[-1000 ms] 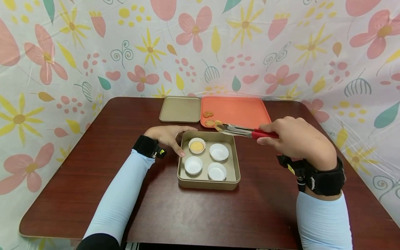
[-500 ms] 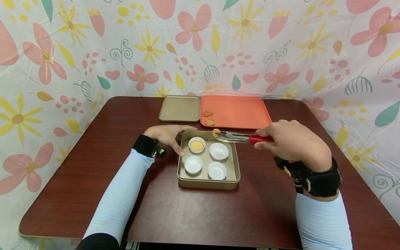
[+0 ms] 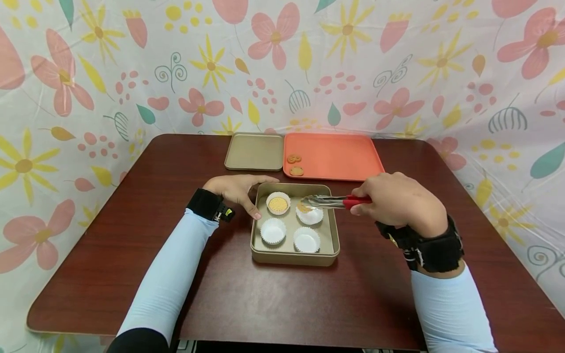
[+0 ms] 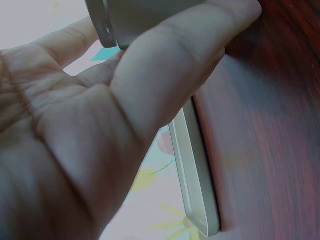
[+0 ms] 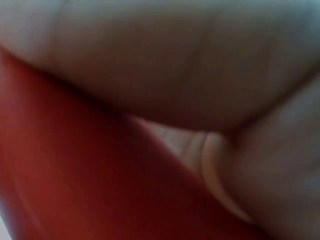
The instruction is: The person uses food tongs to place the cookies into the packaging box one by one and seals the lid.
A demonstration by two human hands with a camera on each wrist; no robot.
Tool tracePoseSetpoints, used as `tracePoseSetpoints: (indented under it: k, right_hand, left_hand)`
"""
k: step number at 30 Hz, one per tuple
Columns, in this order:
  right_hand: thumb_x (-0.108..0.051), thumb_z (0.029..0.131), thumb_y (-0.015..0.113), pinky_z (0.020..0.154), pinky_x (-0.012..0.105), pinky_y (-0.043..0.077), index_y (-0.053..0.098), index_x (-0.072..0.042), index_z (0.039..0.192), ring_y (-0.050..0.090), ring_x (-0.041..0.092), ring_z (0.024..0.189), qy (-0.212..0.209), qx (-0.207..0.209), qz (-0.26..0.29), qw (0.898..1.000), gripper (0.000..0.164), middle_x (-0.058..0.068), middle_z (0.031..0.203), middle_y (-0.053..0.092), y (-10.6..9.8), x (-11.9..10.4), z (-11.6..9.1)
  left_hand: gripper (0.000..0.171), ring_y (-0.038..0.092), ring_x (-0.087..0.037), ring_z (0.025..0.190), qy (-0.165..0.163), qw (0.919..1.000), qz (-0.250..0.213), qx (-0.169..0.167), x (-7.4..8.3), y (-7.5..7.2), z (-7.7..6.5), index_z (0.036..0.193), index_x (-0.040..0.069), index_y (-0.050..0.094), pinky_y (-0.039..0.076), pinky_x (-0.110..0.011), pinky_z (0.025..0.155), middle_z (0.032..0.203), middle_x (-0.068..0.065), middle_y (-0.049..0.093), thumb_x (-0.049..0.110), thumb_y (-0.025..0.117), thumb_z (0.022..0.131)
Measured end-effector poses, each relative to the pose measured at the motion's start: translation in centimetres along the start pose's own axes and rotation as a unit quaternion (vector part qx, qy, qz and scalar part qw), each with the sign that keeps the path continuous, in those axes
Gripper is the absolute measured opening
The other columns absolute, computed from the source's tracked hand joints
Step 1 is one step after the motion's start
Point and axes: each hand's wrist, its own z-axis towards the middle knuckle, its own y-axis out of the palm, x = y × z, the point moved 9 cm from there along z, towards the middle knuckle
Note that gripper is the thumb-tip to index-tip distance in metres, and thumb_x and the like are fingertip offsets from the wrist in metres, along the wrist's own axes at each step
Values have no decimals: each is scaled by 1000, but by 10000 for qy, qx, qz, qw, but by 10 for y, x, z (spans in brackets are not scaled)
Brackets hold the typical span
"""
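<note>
My right hand grips the red handles of metal tongs. Between the tongs' tips is a cookie, overlapping the back right white paper cup. That cup stands in a gold metal tin with several such cups; the back left one holds a round yellow cookie. My left hand rests against the tin's back left corner, thumb along the left side and fingers extended by the back edge. In the right wrist view, fingers close around the red handle.
Behind the tin lies an orange tray with a pretzel-shaped cookie and a round cookie near its left edge. A gold lid lies to the tray's left. Dark wooden tabletop surrounds the tin; a flowered cloth hangs behind.
My right hand has moved left and toward me, carrying the cookie in the tongs from the orange tray's front edge to the back right paper cup. My left hand stays at the tin.
</note>
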Motion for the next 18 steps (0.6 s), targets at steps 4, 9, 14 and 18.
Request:
tracePoseSetpoints:
  k: [4,9,14,18]
  right_hand:
    - [-39,85,70,59,32,42,71,-26,91,49,14,63,-106,-53,-29,9999,14,-8,72,57,3,-3,3]
    - [-37,85,70,56,31,40,69,-27,87,48,14,62,-30,-122,-36,9999,11,-8,70,55,5,-2,5]
    - [-39,85,70,58,33,42,72,-24,92,50,15,64,30,-129,-16,9999,16,-6,73,58,5,-3,3]
    - [-39,85,71,60,35,44,73,-23,97,51,15,65,33,-94,-48,9999,21,-6,75,60,3,-3,3]
  left_hand:
    - [106,37,-21,130,-10,10000,-13,-7,0,-1,1,150,20,25,36,-37,103,147,2,31,16,88,66]
    - [105,38,-20,130,-15,10000,-38,5,0,-1,1,150,22,26,36,-37,103,146,3,32,17,89,65]
    - [105,38,-22,130,-7,10000,-57,-19,0,0,1,150,19,25,37,-36,102,145,1,33,16,88,66]
    - [105,40,-24,129,12,10000,-85,-29,0,1,0,150,17,24,37,-37,102,145,-1,34,14,88,67]
